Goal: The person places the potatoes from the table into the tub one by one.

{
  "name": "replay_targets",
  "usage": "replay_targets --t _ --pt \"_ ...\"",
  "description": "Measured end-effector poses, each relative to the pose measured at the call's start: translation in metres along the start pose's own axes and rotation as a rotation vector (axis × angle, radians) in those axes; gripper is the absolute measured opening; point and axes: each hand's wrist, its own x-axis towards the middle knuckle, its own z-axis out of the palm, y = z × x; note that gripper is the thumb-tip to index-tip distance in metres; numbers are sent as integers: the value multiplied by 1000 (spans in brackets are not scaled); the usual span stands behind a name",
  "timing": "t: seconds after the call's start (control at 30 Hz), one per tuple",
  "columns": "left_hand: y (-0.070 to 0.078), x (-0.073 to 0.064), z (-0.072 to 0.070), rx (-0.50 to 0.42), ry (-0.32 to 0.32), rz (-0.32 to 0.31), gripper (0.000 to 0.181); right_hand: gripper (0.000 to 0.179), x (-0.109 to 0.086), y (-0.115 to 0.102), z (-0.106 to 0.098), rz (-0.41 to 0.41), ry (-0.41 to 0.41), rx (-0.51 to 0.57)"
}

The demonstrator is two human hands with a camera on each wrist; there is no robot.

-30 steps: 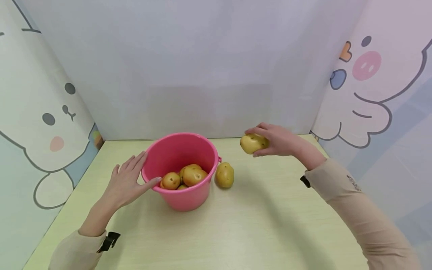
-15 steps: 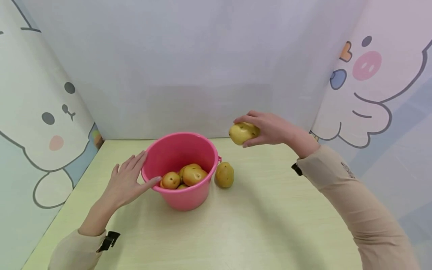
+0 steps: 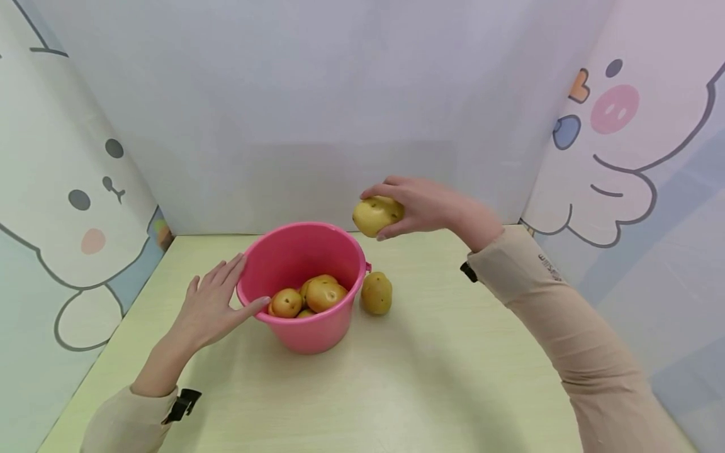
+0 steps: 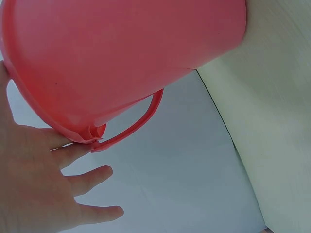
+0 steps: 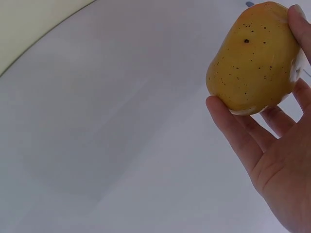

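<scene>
A pink bucket (image 3: 310, 333) stands on the table with several potatoes (image 3: 325, 296) lying inside it. My left hand (image 3: 211, 311) rests on its left rim, fingers spread and fairly straight. In the left wrist view the bucket's curved handle (image 4: 141, 125) hangs down beside those fingers. Above and to the right of the bucket, my right hand (image 3: 416, 204) holds a yellow potato (image 3: 375, 216) between thumb and fingers, up off the table. The right wrist view shows this potato (image 5: 255, 58) as smooth with dark specks. Another potato (image 3: 376, 293) lies on the table just right of the bucket.
The pale wooden table (image 3: 430, 377) meets a plain whitish back panel (image 3: 351, 113). Side panels with cartoon animals, one on the left (image 3: 68, 251) and one on the right (image 3: 640, 189), enclose the space.
My right hand has carried the potato leftward and a little up, closer to the bucket. The left hand, the bucket and the potato on the table have stayed in place.
</scene>
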Motion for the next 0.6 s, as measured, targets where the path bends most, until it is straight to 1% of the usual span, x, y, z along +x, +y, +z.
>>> replay_targets --t 0.17,0.4,0.6 --pt "-1 0 1 -2 10 4 85 64 13 -10 0 -19 -16 -24" --pt "-2 0 4 1 17 6 87 65 30 -25 3 -35 -39 -15" --pt "-2 0 4 2 14 6 87 63 44 -36 9 -48 -67 -6"
